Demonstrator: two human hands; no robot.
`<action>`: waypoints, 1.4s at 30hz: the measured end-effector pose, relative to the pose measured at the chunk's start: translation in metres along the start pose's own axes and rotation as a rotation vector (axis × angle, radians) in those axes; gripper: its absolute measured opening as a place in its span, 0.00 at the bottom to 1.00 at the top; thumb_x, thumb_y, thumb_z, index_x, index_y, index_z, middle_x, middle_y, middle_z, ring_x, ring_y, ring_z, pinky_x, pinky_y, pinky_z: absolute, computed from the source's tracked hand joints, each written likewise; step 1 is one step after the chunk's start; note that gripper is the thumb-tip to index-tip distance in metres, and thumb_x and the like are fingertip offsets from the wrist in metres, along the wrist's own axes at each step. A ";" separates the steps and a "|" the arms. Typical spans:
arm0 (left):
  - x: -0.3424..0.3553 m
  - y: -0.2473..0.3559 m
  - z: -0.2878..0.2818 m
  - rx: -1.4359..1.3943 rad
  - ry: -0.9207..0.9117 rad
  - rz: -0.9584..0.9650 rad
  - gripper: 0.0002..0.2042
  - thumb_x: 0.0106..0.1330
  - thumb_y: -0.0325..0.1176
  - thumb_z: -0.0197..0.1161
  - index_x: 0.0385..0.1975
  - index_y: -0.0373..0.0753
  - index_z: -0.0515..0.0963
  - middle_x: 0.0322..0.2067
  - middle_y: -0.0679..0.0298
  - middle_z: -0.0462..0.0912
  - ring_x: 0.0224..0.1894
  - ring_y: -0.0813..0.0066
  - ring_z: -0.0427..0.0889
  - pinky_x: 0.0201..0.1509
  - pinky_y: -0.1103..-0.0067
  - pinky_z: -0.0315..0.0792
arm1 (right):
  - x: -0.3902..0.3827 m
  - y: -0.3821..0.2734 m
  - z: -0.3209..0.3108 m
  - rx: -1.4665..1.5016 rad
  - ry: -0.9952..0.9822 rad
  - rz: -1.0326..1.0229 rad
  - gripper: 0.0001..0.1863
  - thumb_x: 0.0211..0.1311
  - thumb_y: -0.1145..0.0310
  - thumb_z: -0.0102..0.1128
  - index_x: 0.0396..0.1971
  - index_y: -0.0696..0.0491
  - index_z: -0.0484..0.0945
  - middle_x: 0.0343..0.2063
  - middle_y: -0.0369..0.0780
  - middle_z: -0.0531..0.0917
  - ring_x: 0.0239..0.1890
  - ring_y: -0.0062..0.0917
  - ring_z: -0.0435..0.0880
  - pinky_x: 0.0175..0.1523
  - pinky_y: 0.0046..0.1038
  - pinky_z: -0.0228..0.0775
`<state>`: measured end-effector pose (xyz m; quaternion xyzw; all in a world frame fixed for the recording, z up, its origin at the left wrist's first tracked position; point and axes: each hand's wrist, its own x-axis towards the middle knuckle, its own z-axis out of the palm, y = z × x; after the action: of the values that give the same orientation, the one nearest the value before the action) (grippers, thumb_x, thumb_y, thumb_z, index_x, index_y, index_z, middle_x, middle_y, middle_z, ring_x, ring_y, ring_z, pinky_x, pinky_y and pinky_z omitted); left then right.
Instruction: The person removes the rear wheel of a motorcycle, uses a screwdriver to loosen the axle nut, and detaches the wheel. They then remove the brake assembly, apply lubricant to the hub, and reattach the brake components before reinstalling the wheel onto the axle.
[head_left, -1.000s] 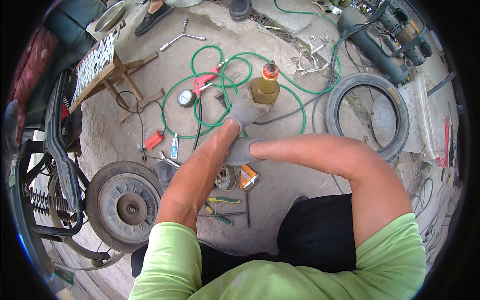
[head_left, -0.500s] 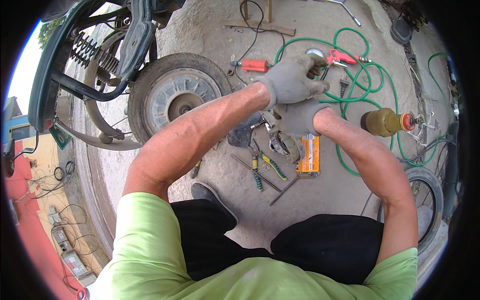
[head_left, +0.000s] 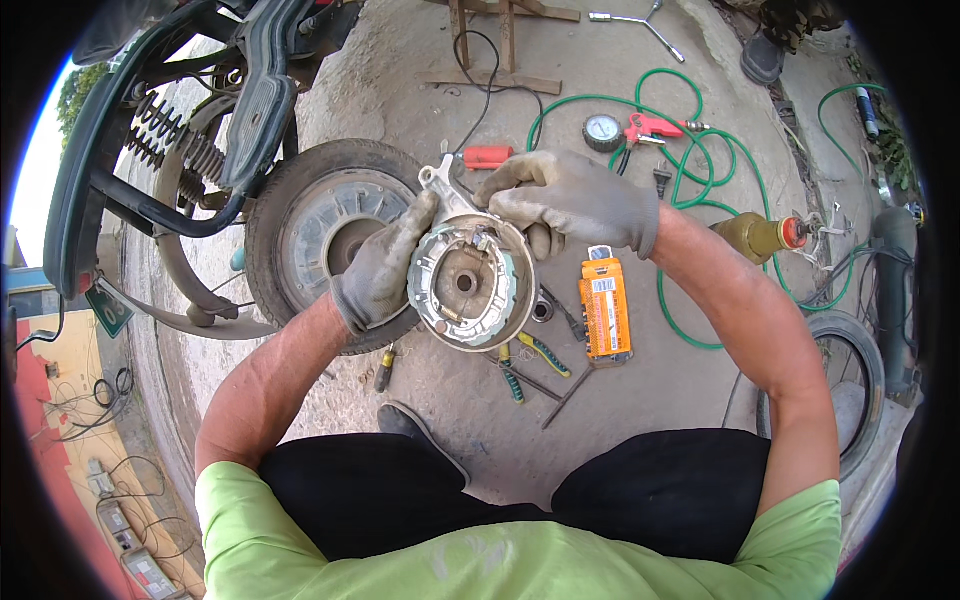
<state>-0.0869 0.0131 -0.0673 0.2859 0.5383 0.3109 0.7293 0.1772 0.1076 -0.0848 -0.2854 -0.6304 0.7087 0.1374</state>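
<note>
brake plate (head_left: 467,266) between left fingers (head_left: 414,218) and right fingers (head_left: 519,205)

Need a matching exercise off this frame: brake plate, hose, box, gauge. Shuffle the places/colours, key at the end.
1. Brake plate
2. Hose
3. Box
4. Gauge

A. Orange, lying on the ground
B. White dial face
C. Held up in the gloved left hand
D. Green, in loops on the ground

Pairs: 1-C, 2-D, 3-A, 4-B
</note>
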 end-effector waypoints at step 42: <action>-0.051 0.026 -0.137 0.286 0.054 0.403 0.27 0.90 0.55 0.50 0.63 0.33 0.79 0.54 0.60 0.87 0.54 0.78 0.86 0.62 0.75 0.83 | 0.129 -0.053 0.117 1.178 -0.358 -0.457 0.43 0.82 0.45 0.55 0.80 0.65 0.62 0.76 0.58 0.72 0.77 0.49 0.73 0.83 0.52 0.64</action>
<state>-0.2342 0.0019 -0.0518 0.4794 0.5283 0.3782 0.5899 -0.0021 0.0923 -0.0584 0.1010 -0.1945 0.9249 0.3106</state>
